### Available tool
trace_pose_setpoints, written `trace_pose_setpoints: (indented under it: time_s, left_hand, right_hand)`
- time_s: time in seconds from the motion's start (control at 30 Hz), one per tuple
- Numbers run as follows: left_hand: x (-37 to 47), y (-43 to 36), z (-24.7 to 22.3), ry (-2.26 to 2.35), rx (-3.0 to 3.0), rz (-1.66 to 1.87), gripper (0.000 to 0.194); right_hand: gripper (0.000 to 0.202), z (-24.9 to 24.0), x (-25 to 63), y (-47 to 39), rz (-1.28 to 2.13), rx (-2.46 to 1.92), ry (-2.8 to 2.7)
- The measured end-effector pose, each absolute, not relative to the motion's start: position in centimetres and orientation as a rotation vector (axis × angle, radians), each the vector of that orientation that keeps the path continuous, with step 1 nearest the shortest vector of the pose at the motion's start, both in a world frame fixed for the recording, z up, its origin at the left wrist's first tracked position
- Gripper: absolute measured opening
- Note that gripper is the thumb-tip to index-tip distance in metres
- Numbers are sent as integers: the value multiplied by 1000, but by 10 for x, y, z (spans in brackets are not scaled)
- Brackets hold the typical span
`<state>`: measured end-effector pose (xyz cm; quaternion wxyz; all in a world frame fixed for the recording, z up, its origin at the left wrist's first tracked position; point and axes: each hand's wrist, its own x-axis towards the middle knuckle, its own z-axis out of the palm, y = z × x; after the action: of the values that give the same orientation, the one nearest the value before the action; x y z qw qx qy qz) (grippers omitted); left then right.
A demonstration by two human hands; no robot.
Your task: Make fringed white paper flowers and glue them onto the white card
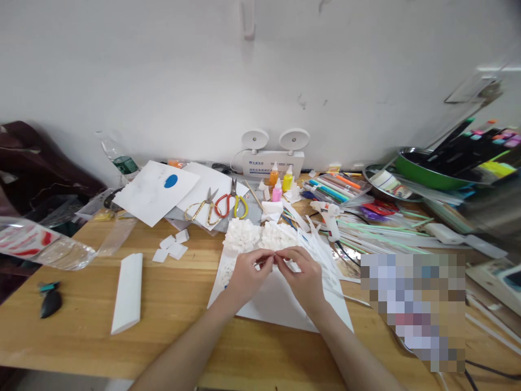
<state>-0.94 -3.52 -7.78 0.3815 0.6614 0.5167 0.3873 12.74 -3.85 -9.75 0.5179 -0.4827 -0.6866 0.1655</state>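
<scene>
My left hand (pixel 249 276) and my right hand (pixel 302 273) meet above a white sheet of paper (pixel 280 308). Thumbs and forefingers of both are pinched together, fingertip to fingertip. Whatever lies between them is too small or hidden to make out. Just beyond my hands, two heaps of small crumpled white paper pieces (pixel 241 235) sit side by side on the sheet's far part. White paper strips (pixel 323 252) spread over its right side, behind my right hand. Some smaller white bits (pixel 226 273) show left of my left wrist.
Gold-handled scissors (pixel 208 207), red-and-yellow-handled pliers (pixel 233 200) and small coloured bottles (pixel 277 191) stand or lie behind. A glue gun (pixel 330 218) with a cord lies right, near pens (pixel 340 186). Leftward are paper squares (pixel 177 250), folded paper (pixel 127 293) and a plastic bottle (pixel 43 243).
</scene>
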Motion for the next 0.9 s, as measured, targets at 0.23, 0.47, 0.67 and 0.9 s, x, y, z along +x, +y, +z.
trace_pose_setpoints:
  time_s: [0.23, 0.47, 0.67, 0.9]
  left_hand:
    - [-10, -34, -77, 1318, 1608, 1033, 13]
    - [-13, -33, -77, 1308, 1713, 1024, 11]
    - [-12, -35, -75, 1286, 1764, 1006, 14]
    - [-12, -35, -74, 1297, 1744, 1010, 17]
  right_hand:
    - [7, -94, 128, -39, 411, -1165, -1647]
    - [5, -92, 129, -39, 673, -1142, -1707]
    - [4, -94, 130, -37, 658, -1156, -1707]
    - [5, -95, 131, -36, 614, -1169, -1698]
